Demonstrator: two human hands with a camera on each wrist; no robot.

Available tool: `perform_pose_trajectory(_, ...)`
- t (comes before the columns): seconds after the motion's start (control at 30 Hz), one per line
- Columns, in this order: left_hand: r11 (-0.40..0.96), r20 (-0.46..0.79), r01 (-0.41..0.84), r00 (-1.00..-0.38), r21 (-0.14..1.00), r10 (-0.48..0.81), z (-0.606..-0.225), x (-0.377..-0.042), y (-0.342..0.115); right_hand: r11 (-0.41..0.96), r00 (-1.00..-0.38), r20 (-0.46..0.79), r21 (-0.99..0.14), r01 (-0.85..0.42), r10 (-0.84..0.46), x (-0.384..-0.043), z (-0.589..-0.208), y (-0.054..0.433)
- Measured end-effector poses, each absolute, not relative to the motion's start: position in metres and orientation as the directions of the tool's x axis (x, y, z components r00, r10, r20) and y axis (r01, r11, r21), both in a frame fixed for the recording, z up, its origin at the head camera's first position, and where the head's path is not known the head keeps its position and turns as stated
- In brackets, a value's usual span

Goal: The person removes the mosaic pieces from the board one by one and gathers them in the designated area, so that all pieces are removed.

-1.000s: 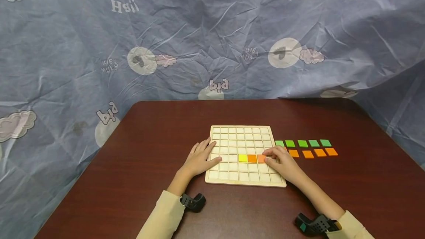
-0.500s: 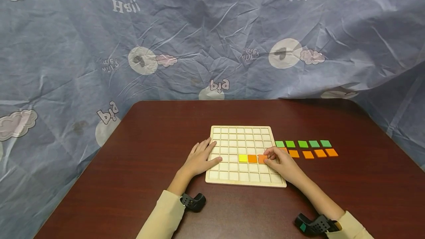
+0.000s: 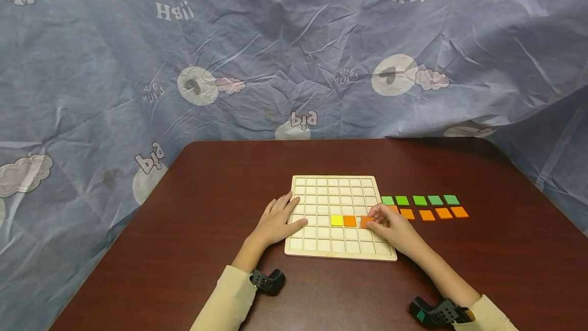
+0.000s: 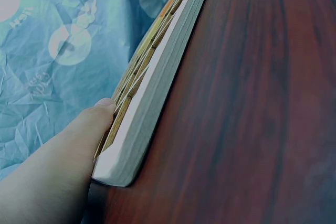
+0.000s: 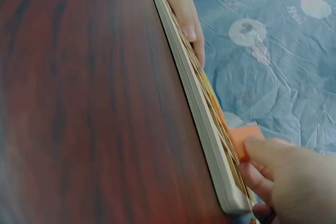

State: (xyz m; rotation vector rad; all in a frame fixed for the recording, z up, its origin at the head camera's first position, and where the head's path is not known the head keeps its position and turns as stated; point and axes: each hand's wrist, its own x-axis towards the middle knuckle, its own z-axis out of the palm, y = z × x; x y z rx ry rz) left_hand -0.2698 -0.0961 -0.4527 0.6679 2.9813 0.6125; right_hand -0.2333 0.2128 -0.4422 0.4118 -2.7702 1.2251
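Note:
A pale wooden grid board lies on the table. My left hand rests along its left side, fingers extended, the thumb over the edge cells. Over the right part of the board, my right hand pinches an orange square tile between thumb and fingers. In the right wrist view this tile stands raised at a tilt above the grid. To its left, a yellow tile and another orange tile sit in neighbouring cells.
Right of the board lie a row of green tiles and a nearer row of orange tiles, partly hidden by my right hand. The dark red-brown table ends at a blue patterned cloth behind.
My right hand has shifted slightly to the right with the pinched orange tile, widening the gap to the orange tile in the grid. My left hand has stayed in place.

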Motion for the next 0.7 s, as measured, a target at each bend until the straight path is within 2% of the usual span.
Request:
perform_pose_trajectory(0.17,0.834,0.058,0.400,-0.910,0.379,0.411,-0.453,-0.269,-0.097,0.640,-0.964,0.173,-0.721,-0.265,-0.204,-0.232,-0.439,0.223)
perform_pose_trajectory(0.43,0.829,0.060,0.410,-0.906,0.380,0.420,-0.454,-0.270,-0.096,0.663,-0.953,0.240,-0.685,-0.303,-0.187,-0.229,-0.441,0.234)
perform_pose_trajectory(0.7,0.823,0.057,0.407,-0.905,0.397,0.421,-0.452,-0.269,-0.096,0.672,-0.969,0.205,-0.699,-0.244,-0.139,-0.227,-0.439,0.243)
